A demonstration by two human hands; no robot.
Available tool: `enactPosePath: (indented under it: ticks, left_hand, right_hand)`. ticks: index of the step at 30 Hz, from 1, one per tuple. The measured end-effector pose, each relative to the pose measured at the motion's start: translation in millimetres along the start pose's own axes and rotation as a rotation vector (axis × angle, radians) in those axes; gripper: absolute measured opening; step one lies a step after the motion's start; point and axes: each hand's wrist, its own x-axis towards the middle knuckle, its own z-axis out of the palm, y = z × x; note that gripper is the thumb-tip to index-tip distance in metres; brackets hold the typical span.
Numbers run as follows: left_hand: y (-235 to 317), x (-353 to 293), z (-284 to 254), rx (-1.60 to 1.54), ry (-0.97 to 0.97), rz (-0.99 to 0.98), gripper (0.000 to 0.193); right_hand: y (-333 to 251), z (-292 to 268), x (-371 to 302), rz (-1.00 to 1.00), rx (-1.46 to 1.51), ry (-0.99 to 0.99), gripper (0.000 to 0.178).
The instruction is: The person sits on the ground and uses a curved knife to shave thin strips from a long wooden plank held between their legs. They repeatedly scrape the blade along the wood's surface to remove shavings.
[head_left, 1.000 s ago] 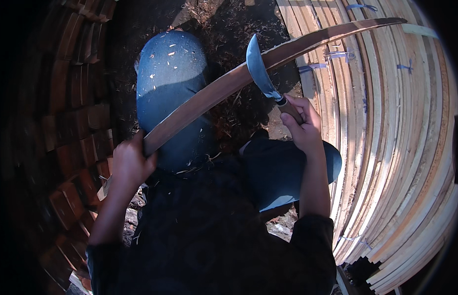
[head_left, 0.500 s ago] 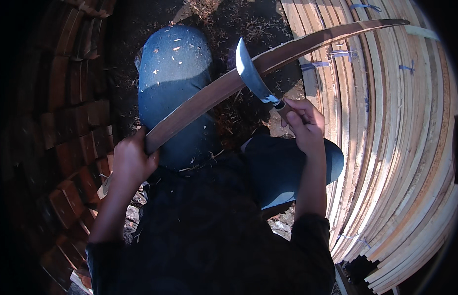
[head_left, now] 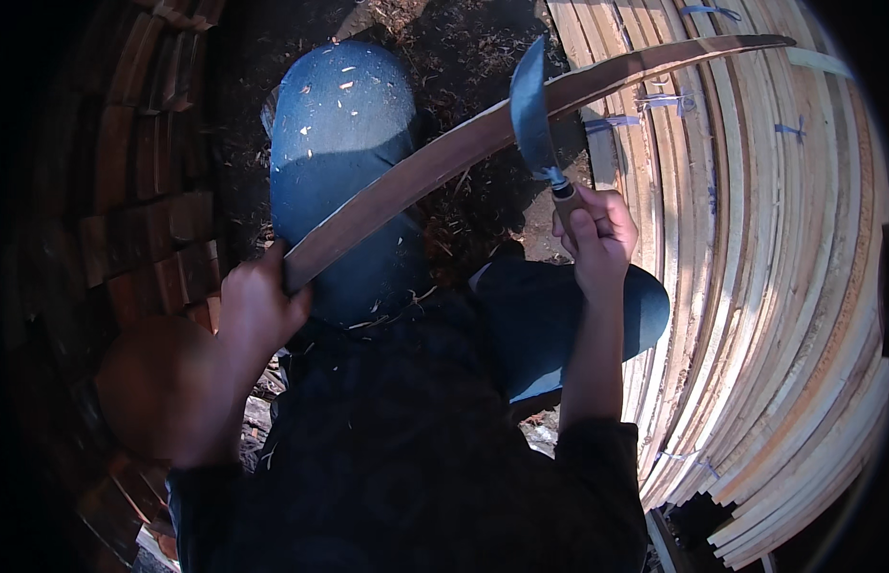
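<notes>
A long, dark brown wooden strip [head_left: 416, 181] slants from my lap up to the far right and crosses my raised knee. My left hand [head_left: 260, 298] is closed round its near end. In my right hand [head_left: 602, 232] I grip a knife [head_left: 530, 115] by its short wooden handle. The wide, curved blade points upward and overlaps the strip near its middle; whether its edge touches the wood I cannot tell.
Pale wooden strips [head_left: 750, 286], bundled with blue ties, lie stacked along the right. Dark brown wood blocks [head_left: 129, 239] are piled on the left. Beside my left forearm is a blurred, round brown shape [head_left: 153, 387]. Shavings litter the dark ground [head_left: 473, 57].
My right hand has carried the knife right and farther away along the strip, its blade now more upright. My left hand keeps its hold. The blurred brown shape has appeared by my left forearm.
</notes>
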Motion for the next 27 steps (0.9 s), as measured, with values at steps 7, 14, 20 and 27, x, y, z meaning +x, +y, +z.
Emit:
enactPosePath:
  ticks: [7,14,20,27]
  left_hand:
    - [1.3,2.9,-5.2,0.009,-0.005,-0.007,0.039]
    - [4.3,2.4,-4.8,0.026,-0.005,0.005,0.042]
    - [6.5,-0.6,-5.1,-0.003,-0.009,-0.037,0.045]
    - [3.1,1.3,-1.6,0.041,0.001,-0.013,0.049]
  right_hand:
    - [1.5,4.2,-2.0,-0.193,-0.309,-0.12,0.026]
    - [2.2,15.1,-9.9,-0.132,-0.213,-0.025,0.032]
    - [2.8,1.8,-9.9,-0.071,-0.172,0.051,0.032]
    - [5.8,-3.8,-15.4,0.045,-0.166,-0.053,0.029]
